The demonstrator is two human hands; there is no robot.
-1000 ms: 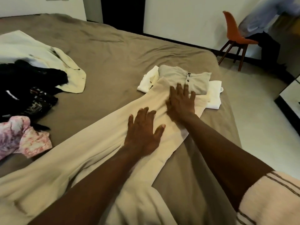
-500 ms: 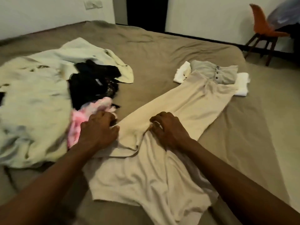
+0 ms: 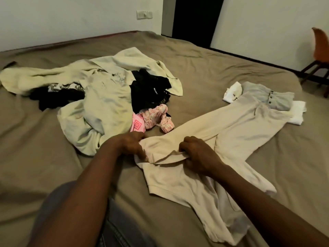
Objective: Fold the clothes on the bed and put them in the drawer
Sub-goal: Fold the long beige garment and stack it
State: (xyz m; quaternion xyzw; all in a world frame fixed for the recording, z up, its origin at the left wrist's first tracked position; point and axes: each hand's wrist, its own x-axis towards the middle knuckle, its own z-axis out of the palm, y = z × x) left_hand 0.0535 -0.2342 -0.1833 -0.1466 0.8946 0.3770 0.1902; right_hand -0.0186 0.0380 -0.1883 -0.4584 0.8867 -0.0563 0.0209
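Now LH, RH grip trousers.

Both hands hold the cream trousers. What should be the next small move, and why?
Probably lift the gripped edge and carry it toward the far end, halving the cream trousers. The left hand and right hand both pinch one edge, the cloth lies long across the bed, and its far end reaches the folded pile.
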